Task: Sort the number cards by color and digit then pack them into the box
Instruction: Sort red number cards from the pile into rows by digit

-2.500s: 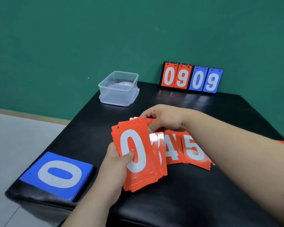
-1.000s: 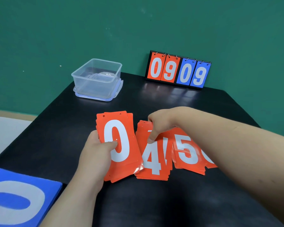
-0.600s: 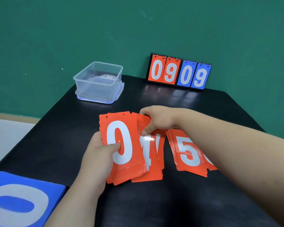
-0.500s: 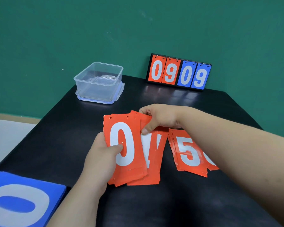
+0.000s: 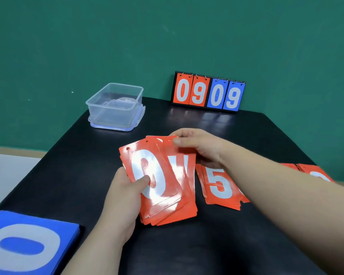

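— Where are the red cards?

— Most are in a fanned red stack [image 5: 159, 183] above the middle of the black table [image 5: 68, 165], with a white 0 on the front card. Glare washes over that digit. Whether the stack's lower edge touches the table, I cannot tell.

— Who has hold of it?

— Both hands. The left hand [image 5: 125, 195] grips the stack from its left side, thumb laid across the 0. The right hand [image 5: 203, 149] pinches the top edge of the cards fanned out behind, thumb in front and fingers curled behind. The digit on those rear cards is cut off and shiny, so it is unreadable.

— And the other red ones?

— A pile topped by a 5 [image 5: 218, 187] lies flat just right of the held stack, partly under the right forearm. More red cards [image 5: 316, 173] lie beyond that forearm, near the right edge, with their digit mostly hidden.

— The blue cards?

— A blue stack [image 5: 28, 247] sits at the near left corner, a white 0 on top, turned sideways.

— The box?

— A clear plastic box [image 5: 115, 104] stands open at the far left corner, resting on its lid [image 5: 115, 128], well apart from both hands.

— Anything else?

— A flip scoreboard [image 5: 208, 92] stands at the far edge against the green wall [image 5: 167, 36], showing 0 9 in red and 0 9 in blue.
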